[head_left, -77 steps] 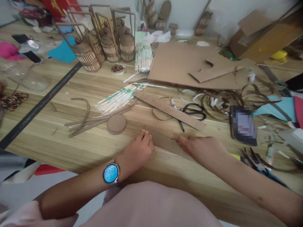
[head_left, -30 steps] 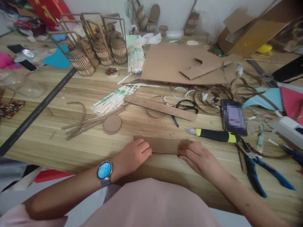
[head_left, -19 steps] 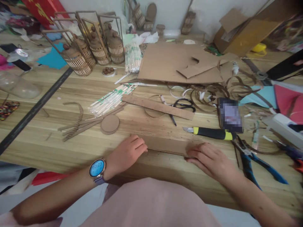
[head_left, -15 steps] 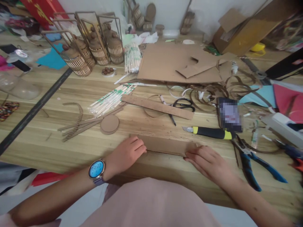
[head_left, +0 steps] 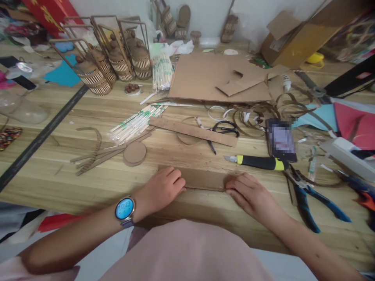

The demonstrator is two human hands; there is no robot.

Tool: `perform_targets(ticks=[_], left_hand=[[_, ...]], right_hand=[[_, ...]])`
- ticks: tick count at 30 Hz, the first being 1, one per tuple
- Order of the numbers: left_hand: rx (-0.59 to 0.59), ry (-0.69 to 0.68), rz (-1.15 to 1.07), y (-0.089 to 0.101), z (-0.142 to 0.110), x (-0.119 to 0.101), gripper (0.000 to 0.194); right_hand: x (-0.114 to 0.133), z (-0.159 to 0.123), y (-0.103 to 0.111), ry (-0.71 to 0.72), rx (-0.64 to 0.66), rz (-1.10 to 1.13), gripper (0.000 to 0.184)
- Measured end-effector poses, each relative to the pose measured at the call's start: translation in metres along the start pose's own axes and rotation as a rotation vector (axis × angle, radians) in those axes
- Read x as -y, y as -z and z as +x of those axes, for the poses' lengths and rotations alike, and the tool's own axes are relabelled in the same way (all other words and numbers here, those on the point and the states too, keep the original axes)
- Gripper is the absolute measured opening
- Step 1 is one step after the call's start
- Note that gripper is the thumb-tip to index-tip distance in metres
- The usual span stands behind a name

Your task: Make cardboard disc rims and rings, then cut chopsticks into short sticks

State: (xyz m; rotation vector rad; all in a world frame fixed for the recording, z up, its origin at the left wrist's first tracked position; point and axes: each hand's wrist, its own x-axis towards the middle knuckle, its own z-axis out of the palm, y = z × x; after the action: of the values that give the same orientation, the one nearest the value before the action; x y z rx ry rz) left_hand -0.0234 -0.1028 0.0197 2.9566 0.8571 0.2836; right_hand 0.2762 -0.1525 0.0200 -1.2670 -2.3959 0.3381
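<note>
A cardboard strip (head_left: 205, 179) lies lengthwise on the wooden table close to my body. My left hand (head_left: 165, 187), below a wrist with a watch, grips its left part with bent fingers. At the right end, the fingers of my right hand (head_left: 244, 191) pinch the strip along its near edge. Some of the strip is hidden under both hands. Just beyond it are a utility knife (head_left: 260, 162) with its blade out, a second cardboard strip (head_left: 193, 131) lying across black-handled scissors (head_left: 225, 127), and a round cardboard disc (head_left: 134, 153).
Blue-handled pliers (head_left: 304, 195) and a phone (head_left: 281, 140) lie to the right. Farther back are wrapped chopsticks (head_left: 131, 123), a large cardboard sheet (head_left: 202, 78), curled cardboard strips (head_left: 252, 115) and several lantern-like stick models (head_left: 93, 78). A black strip (head_left: 43, 134) crosses the table at left.
Both hands have shifted slightly along the strip, the left one rightward and the right one inward to the left. The camera view has moved a little. The strip stays in place between them.
</note>
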Motion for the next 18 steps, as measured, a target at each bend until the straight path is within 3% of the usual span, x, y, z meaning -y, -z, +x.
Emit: perform_targets(ticks=[5,11,18], left_hand=[[-0.009,-0.036,-0.057,-0.003,0.021,-0.008,0.014],[-0.057,-0.014,-0.122,-0.007,0.023,-0.006,0.021],[0.047,0.085,-0.331,0.0,0.036,0.003,0.017]], right_hand=[[0.002,-0.001,-0.001,-0.022,0.003,-0.019,0.012],[-0.001,0.001,-0.002,-0.035,0.022,0.013,0.018],[-0.004,0.018,0.009,-0.26,0.223,0.207,0.019]])
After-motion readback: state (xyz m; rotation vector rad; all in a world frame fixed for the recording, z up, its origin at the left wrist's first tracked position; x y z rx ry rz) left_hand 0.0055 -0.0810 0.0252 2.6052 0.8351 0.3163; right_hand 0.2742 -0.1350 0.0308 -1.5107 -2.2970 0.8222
